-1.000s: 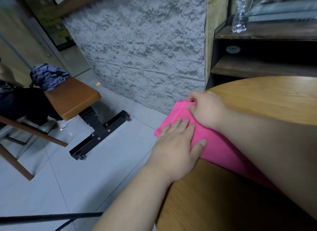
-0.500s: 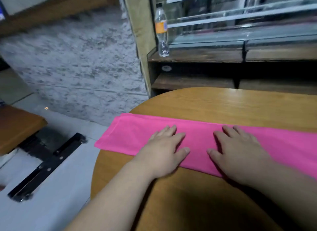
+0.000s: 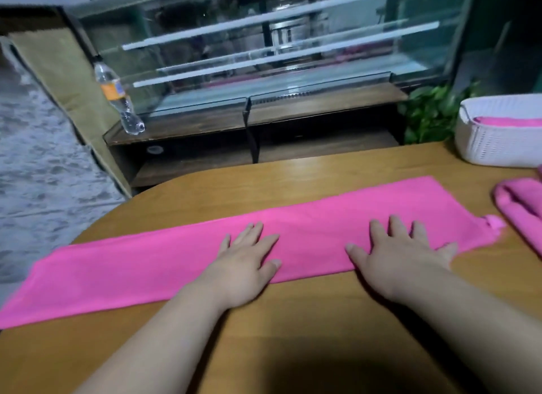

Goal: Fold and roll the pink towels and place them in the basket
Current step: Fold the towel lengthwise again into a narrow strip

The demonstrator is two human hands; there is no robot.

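A pink towel (image 3: 164, 261), folded into a long narrow strip, lies across the round wooden table (image 3: 293, 335) from the left edge to the right. My left hand (image 3: 246, 264) lies flat on its middle with straight fingers. My right hand (image 3: 399, 256) presses flat on it further right, fingers spread. A white woven basket (image 3: 498, 147) stands at the far right of the table with a pink towel (image 3: 507, 121) inside. Another pink towel (image 3: 522, 206) lies bunched at the right edge, partly cut off.
Beyond the table stands a glass display case (image 3: 264, 56) on dark wooden shelves, with a plastic bottle (image 3: 117, 97) on its left corner. A green plant (image 3: 431, 112) sits behind the basket. Grey floor tiles lie to the left of the table.
My view has swung right from the towel's left end, bringing the basket into sight. Both hands slid right along the strip and now lie flat and further apart on it.
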